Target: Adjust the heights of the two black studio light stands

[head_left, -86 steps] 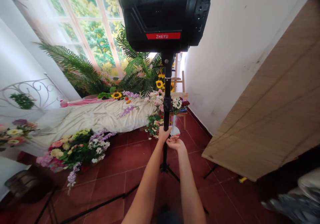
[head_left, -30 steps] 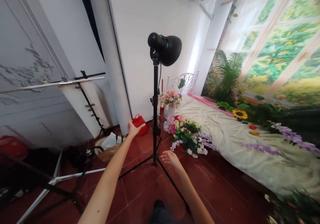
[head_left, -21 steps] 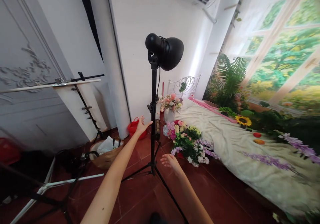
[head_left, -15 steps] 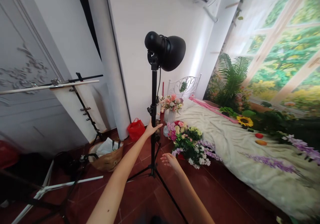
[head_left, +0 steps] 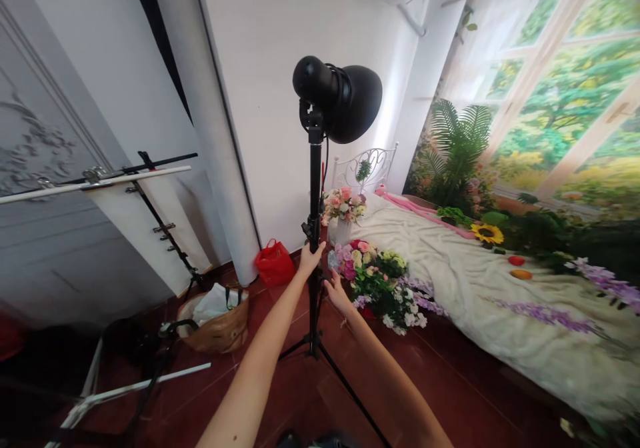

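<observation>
Left hand (head_left: 310, 261): clamped on the upright light stand (head_left: 315, 178) (black lamp (head_left: 353, 101) mounted on top). Right hand (head_left: 338, 293): loosely extended, positioned lower, just beside the stand.

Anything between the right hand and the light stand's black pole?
Nothing visible stands between the right hand and the black pole. The left hand is on the pole, slightly higher; the flowers sit beyond, outside that gap. Can't tell if the fingertips touch.
</observation>
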Action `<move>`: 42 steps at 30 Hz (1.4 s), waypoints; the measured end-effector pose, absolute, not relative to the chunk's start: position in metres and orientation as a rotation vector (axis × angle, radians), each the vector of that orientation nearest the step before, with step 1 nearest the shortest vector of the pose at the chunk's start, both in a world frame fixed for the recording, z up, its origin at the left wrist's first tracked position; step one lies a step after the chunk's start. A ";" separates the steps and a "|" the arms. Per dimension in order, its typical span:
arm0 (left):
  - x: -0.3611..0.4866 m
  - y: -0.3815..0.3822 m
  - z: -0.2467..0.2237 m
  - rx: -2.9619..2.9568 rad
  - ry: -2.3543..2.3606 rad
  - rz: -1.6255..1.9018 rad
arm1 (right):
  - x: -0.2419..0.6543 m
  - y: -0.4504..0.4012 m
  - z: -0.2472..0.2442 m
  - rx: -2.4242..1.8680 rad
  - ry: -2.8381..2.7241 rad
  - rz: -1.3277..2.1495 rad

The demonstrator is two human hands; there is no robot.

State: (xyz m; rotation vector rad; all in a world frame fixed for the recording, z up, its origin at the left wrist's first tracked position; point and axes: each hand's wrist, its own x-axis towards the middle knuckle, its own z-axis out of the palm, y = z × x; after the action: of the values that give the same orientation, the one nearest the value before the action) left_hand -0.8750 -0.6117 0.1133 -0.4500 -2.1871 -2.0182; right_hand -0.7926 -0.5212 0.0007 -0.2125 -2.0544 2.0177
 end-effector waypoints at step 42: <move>-0.895 -0.616 -0.006 -0.225 -2.260 -2.100 | -0.844 -0.504 0.016 0.127 -2.969 0.650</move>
State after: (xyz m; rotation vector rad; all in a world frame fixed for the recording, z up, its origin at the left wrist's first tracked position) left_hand -0.8949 -0.6161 -0.0055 -0.2247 -2.2598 -2.1002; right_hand -0.8436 -0.5035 0.0159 0.1271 -2.9691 0.6502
